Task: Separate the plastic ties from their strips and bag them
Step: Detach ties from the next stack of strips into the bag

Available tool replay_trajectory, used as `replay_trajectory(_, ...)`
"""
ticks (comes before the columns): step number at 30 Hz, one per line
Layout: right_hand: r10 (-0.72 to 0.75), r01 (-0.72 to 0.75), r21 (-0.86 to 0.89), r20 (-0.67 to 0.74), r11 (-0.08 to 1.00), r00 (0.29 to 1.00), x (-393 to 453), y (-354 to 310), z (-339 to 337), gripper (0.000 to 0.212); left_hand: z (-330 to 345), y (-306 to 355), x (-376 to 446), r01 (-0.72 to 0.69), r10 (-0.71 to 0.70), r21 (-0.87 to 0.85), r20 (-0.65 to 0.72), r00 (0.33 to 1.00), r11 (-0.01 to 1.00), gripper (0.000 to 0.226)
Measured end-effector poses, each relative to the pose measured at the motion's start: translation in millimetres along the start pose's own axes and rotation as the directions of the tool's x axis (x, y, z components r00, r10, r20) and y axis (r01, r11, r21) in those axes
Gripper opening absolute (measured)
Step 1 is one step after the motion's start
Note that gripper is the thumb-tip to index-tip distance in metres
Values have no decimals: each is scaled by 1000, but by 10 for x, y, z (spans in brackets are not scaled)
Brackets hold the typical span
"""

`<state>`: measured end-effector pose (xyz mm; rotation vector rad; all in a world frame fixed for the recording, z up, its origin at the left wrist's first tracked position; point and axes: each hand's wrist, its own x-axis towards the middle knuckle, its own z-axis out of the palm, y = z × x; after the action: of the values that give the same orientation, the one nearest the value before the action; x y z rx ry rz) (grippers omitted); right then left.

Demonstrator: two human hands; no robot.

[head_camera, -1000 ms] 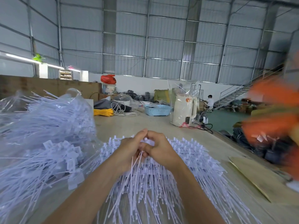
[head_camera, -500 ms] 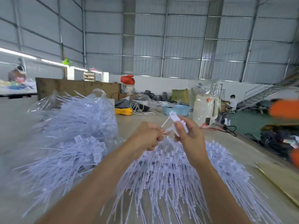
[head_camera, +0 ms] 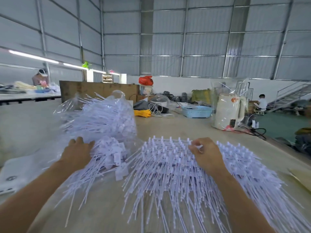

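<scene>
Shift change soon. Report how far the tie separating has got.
Done: a clear bag bulges with loose ties, and more lie in a pile in front of it. In hand: the left hand rests on that pile, and the right hand pinches a tie head on the strips. Left: a broad stack of strips, so much remains.

White plastic ties (head_camera: pixel 176 167), still joined on strips, are fanned across the worktop (head_camera: pixel 185 128). The right hand (head_camera: pixel 206 153) is curled at their upper edge, a white piece pinched in its grip. The left hand (head_camera: pixel 78 151) is laid on loose ties (head_camera: pixel 111 155) beside a clear bag (head_camera: pixel 107 115) filled with ties.
</scene>
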<state>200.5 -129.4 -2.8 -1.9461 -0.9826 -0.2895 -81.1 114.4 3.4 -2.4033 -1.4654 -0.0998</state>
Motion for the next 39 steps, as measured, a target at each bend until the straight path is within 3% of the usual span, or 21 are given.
replay_trajectory(2, -19, 42, -189, 117, 981, 993, -31, 87, 42, 30, -159, 112, -35, 114, -113, 46, -16, 993, 992, 44)
replay_trajectory(4, -15, 85, -339, 204, 937, 979, -61, 139, 86, 39, -408, 316, -114, 156, -143, 104, -121, 982, 982, 37)
replay_trajectory(6, 1, 104, -413, 247, 905, 969, -66, 163, 110, 44, -609, 615, -172, 5, 2, 22, -296, 955, 1000, 32)
replay_trajectory(8, 2, 130, -439, 286, 889, 958, -60, 175, 112, 44, -691, 969, -198, -325, 208, -252, -399, 893, 912, 33)
replay_trajectory(10, -29, 183, -442, 333, 878, 943, -76, 208, 90, 44, -654, 1301, -169, -467, 324, -460, -358, 876, 755, 35)
replay_trajectory(14, -148, 328, -483, 374, 812, 916, -176, 333, -38, 45, -346, 1755, -219, -371, 428, -473, 13, 904, 799, 68)
replay_trajectory(16, -176, 357, -474, 384, 805, 907, -197, 375, -110, 45, -216, 1828, -274, -380, 451, -439, 65, 890, 814, 70)
replay_trajectory(18, -206, 383, -450, 393, 807, 896, -216, 398, -139, 45, -241, 1784, -275, -399, 420, -314, -1, 907, 861, 68)
replay_trajectory(20, -220, 390, -441, 389, 808, 895, -229, 396, -136, 45, -393, 1711, -155, -380, 353, -228, -150, 924, 897, 63)
replay_trajectory(23, -201, 356, -432, 364, 829, 909, -215, 362, -128, 45, -532, 1691, 249, -322, 229, -353, -279, 933, 879, 47)
replay_trajectory(26, -211, 347, -418, 338, 840, 917, -199, 311, -142, 43, -472, 1741, 741, -302, 255, -491, -162, 953, 817, 33)
replay_trajectory(29, -257, 367, -468, 283, 804, 924, -233, 170, -198, 36, -360, 1785, 1059, -283, 377, -527, 77, 923, 801, 54)
replay_trajectory(32, -265, 354, -535, 239, 767, 934, -248, 123, -187, 38, -317, 1814, 1168, -279, 442, -541, 197, 875, 794, 61)
replay_trajectory(35, -263, 357, -530, 248, 769, 933, -266, 149, -163, 42, -303, 1837, 1229, -285, 418, -512, 164, 894, 810, 54)
replay_trajectory(39, -284, 372, -459, 252, 806, 925, -231, 136, -208, 38, -595, 1783, 1270, -307, 311, -609, -103, 945, 731, 47)
